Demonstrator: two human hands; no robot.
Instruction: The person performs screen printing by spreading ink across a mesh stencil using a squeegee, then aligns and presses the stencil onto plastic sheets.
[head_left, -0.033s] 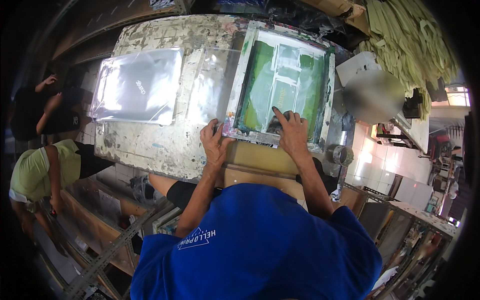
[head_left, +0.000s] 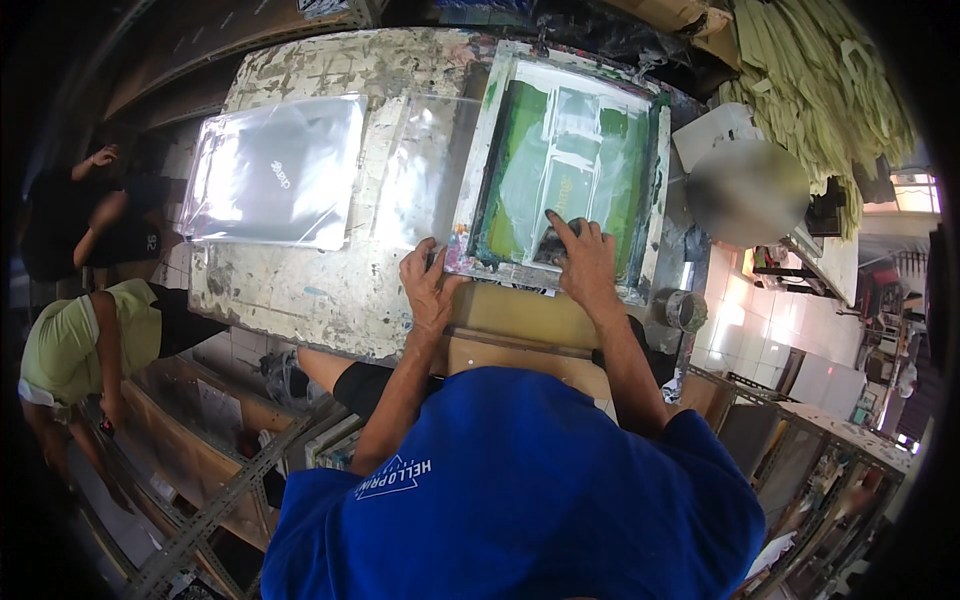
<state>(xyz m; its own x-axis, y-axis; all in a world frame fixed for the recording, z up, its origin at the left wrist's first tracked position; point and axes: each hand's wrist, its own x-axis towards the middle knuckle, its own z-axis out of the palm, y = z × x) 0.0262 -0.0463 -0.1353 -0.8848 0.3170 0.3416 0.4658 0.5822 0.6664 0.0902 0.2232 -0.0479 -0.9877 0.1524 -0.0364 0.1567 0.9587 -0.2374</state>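
Note:
A screen-printing frame (head_left: 657, 190) with green, white-smeared mesh (head_left: 519, 190) lies on the worktable (head_left: 270, 275). My right hand (head_left: 588, 266) is over the near part of the mesh. Its index finger is stretched out, with the tip on the mesh by the small lettering; the other fingers bend beside it. A dark patch (head_left: 547, 247) shows next to that hand, and I cannot tell what it is. At the frame's near left corner, my left hand (head_left: 430, 288) has its thumb and fingers apart, touching the corner. Clear plastic sheeting (head_left: 405, 190) lies left of the frame.
A stack of clear plastic bags (head_left: 275, 175) sits on the table's left. Pale strips of material (head_left: 810, 80) hang at the far right, above a round blurred object (head_left: 747, 192). A person in a light green shirt (head_left: 85, 345) bends at the left, near shelves (head_left: 200, 430).
My right index fingertip has shifted very slightly on the mesh. The left hand and the frame stay where they were.

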